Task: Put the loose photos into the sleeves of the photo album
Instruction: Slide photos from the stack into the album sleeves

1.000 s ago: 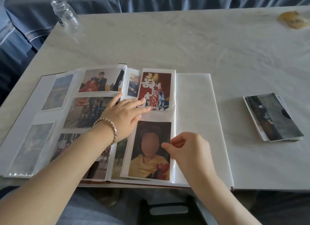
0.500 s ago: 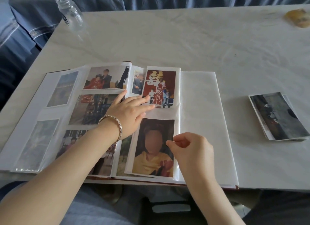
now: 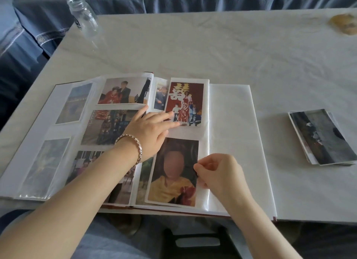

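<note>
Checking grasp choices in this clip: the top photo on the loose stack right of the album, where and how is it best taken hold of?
Probably its near right corner, pinched from the front right. The top photo lies flat on the photos beneath, so only its edges offer purchase; it sits slightly askew over them, and that corner seems to jut clear.

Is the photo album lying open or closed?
Open: the photo album lies spread on the table, its sleeved pages facing up.
</note>
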{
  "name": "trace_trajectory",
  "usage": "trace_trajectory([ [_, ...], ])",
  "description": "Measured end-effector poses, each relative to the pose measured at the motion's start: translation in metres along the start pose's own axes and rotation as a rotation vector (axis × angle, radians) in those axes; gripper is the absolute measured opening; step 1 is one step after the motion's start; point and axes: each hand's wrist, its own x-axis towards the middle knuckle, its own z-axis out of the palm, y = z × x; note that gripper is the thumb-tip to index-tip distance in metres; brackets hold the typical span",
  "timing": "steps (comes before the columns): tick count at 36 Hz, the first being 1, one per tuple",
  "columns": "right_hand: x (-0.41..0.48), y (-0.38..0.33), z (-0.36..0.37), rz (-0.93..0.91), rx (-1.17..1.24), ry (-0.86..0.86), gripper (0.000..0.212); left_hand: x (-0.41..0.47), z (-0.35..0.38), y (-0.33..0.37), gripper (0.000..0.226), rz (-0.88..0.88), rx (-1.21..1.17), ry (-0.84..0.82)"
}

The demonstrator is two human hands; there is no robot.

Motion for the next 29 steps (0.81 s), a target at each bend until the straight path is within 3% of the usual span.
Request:
trace_trajectory([
  [3,-0.001,-0.002,-0.005,-0.086,-0.162,0.016,0.009,-0.002,-0.004,0.007,0.032,-0.076,-0.051,0.074],
  [7,0.002,0.001,-0.017,-0.126,-0.217,0.027,0.013,-0.004,-0.015,0.024,0.033,-0.376,-0.251,0.105],
  [11,0.010,0.006,-0.024,-0.134,-0.093,0.046,0.032,-0.001,-0.020,0.030,0.039,-0.651,-0.579,-0.008],
  [13,0.014,0.006,-0.028,-0.111,-0.028,0.034,0.035,0.002,-0.024,0.034,0.043,-0.766,-0.824,-0.014],
  [15,0.017,0.005,-0.032,-0.101,-0.015,0.003,0.035,0.005,-0.025,0.034,0.045,-0.821,-0.926,-0.036],
  [18,0.020,0.005,-0.035,-0.096,-0.019,-0.026,0.035,0.005,-0.029,0.038,0.009,-0.835,-0.996,-0.039],
  [25,0.020,0.005,-0.043,-0.110,0.067,-0.065,0.025,0.005,-0.040,0.051,0.010,-0.682,-1.032,-0.008],
  [29,0.016,-0.001,-0.057,-0.122,0.267,-0.072,0.028,0.011,-0.048,0.079,0.012,-0.414,-0.968,0.027],
])
